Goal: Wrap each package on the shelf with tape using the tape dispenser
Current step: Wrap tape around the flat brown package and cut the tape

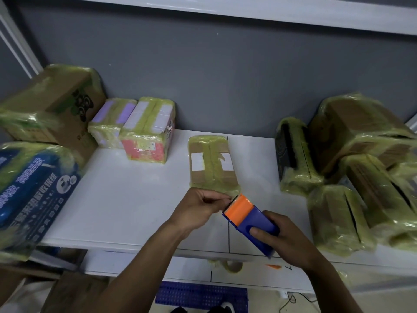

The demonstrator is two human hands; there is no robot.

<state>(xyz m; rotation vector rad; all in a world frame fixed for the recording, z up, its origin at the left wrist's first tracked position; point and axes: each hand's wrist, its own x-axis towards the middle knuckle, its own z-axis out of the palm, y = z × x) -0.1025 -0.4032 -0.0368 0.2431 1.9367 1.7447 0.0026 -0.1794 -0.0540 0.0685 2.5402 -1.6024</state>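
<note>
Landmark: the centre package [212,164], brown, banded in yellowish tape, lying flat on the white shelf [126,199].
Right hand [286,240]: just in front of the centre package and to its right, clenched round the blue body of the tape dispenser [248,219], thumb on top.
Tape dispenser: one, held in the air over the shelf's front part, its orange toothed end pointing at the near edge of the centre package.
Left hand [200,206]: just in front of the centre package, fingers curled, thumb and forefinger pinching the tape end [228,198] at the dispenser's teeth.
Open room: bare shelf on both sides of the centre package, wider on its left; a narrower strip behind it up to the grey wall [225,82].
Edges: the shelf's front edge runs below both wrists; thin black lines [228,236] cross the shelf near it.
Left of the centre package: four wrapped packages, namely a large brown carton [52,105], a blue printed pack [33,188], a purple-and-white one [112,122] and a pink-and-white one [149,132], which touch one another.
Right of the centre package: a black box [295,154] and at least three brown boxes [361,132] stacked close; the far right is blurred, so the count is uncertain.
Below the shelf's front edge: one tape roll [232,265] on a lower shelf.
</note>
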